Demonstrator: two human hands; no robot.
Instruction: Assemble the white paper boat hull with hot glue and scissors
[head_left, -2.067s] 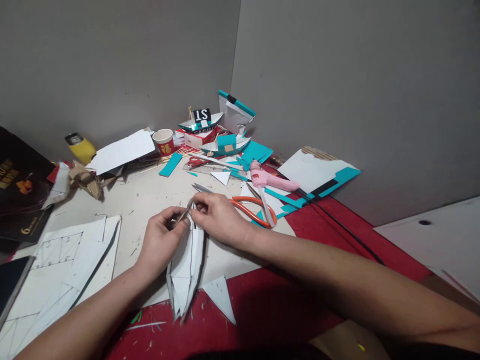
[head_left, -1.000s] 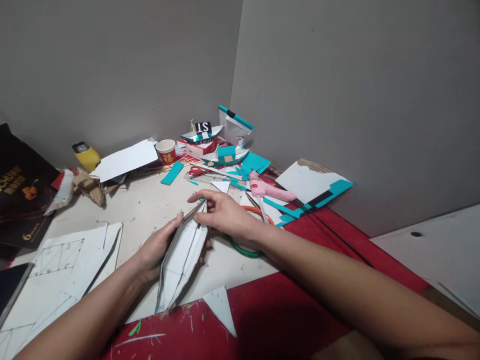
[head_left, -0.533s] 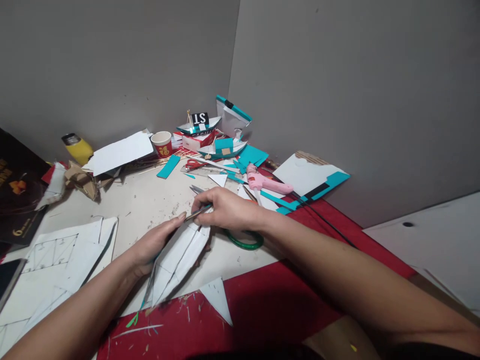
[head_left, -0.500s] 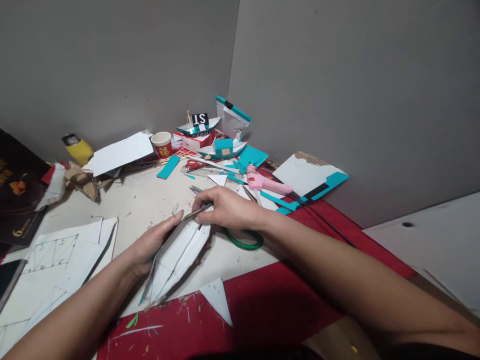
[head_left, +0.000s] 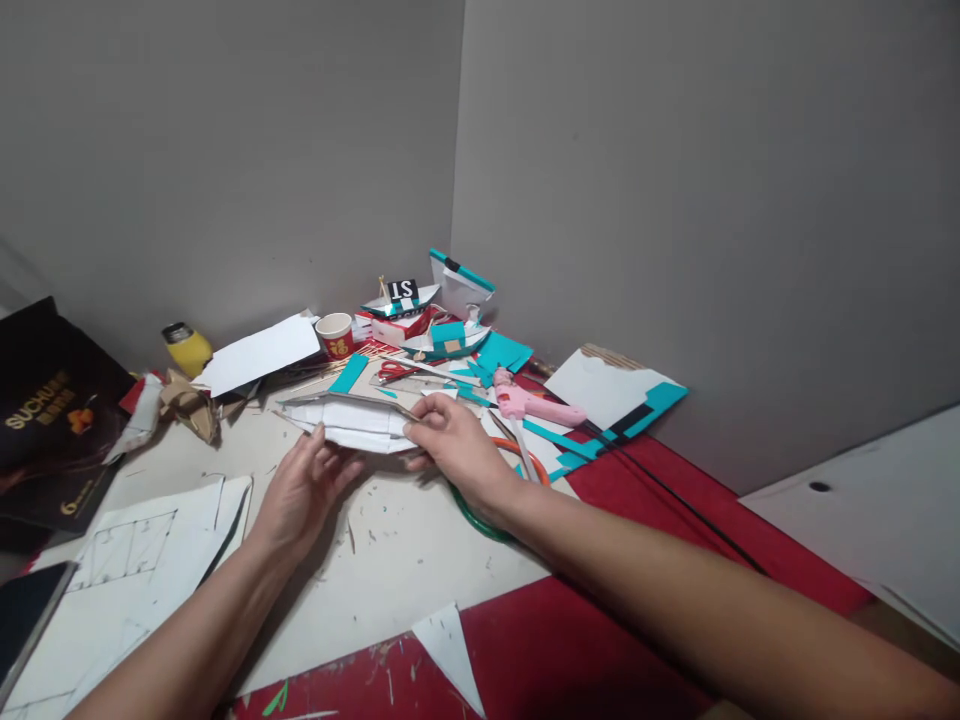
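A long white cardboard boat hull (head_left: 349, 423), pointed at both ends, is held level above the table, lying left to right. My left hand (head_left: 304, 488) supports it from below near its middle, fingers curled up against the underside. My right hand (head_left: 454, 447) pinches its right end between thumb and fingers. The hull's open side faces up and away from me.
Orange-handled scissors (head_left: 525, 457) and a pink glue gun (head_left: 534, 404) lie just right of my right hand. Finished small boats (head_left: 405, 298), a paper cup (head_left: 334, 334), teal strips and red scissors crowd the corner. A marked white sheet (head_left: 135, 560) lies at left, a white triangle (head_left: 450, 652) near me.
The hull was lifted and turned from pointing toward me to lying crosswise. Both hands went up and away with it. The camera tilted down a little.
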